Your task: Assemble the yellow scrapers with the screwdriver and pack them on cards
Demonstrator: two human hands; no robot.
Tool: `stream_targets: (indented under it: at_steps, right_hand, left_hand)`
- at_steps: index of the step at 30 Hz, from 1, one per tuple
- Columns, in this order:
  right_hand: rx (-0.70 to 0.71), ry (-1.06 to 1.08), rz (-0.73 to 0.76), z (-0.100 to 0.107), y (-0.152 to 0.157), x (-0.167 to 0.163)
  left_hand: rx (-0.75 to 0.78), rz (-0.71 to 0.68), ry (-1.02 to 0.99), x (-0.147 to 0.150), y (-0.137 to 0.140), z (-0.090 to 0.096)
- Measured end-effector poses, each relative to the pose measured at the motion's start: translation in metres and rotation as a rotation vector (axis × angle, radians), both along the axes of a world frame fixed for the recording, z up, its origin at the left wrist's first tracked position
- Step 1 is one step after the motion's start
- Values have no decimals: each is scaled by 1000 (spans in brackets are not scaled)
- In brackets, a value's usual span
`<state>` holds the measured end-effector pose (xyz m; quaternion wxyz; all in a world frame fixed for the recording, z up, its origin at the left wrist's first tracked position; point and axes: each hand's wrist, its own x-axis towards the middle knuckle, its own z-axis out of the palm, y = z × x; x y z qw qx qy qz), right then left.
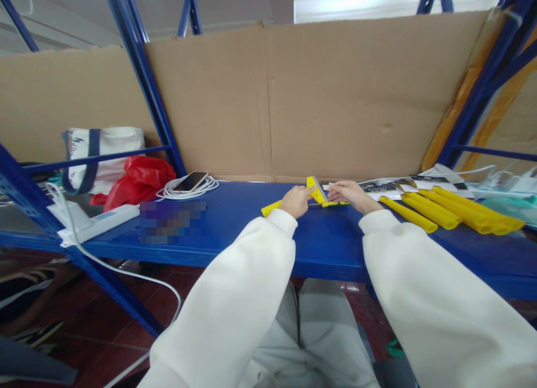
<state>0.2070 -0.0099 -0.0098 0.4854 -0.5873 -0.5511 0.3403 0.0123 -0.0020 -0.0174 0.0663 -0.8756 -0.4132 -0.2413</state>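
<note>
My left hand [295,201] is closed around a yellow tapered tube [271,209], whose wide end sticks out to the left, just above the blue shelf. At the tube's narrow end stands a yellow fin-like piece [315,190] with a greyish edge, similar to a model plane's tail. A flat yellow strip [334,204] extends below it to the right. My right hand [349,194] is beside the fin's right edge, thumb and fingers pinched together. Whatever lies between those fingertips is too small to make out.
More yellow tubes [457,209] lie on the blue shelf [235,231] at right, near printed sheets [440,181]. To the left are a coiled white cable [168,192], a phone [193,181], a white power strip [104,220] and a red bag [140,178]. Cardboard [335,97] stands behind.
</note>
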Motion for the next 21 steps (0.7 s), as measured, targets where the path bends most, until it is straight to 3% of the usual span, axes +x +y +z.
stream_targets:
  at_steps: [2, 5, 8, 11, 16, 21]
  right_hand:
    - [46, -270, -233, -2, 6, 12]
    - [62, -646, -324, -7, 12, 24]
    - [14, -844, -218, -11, 15, 27]
    - [56, -916, -76, -14, 16, 28]
    - [101, -928, 65, -15, 18, 33]
    - [49, -844, 175, -14, 17, 29]
  left_hand:
    - [-33, 17, 19, 0, -2, 1]
    - [-94, 22, 13, 0, -3, 2]
    - [-156, -5, -29, 0, -4, 2]
    - [-193, -26, -68, 1, -4, 2]
    - [-221, -24, -78, 0, -4, 3]
    - [-215, -1, -59, 0, -6, 5]
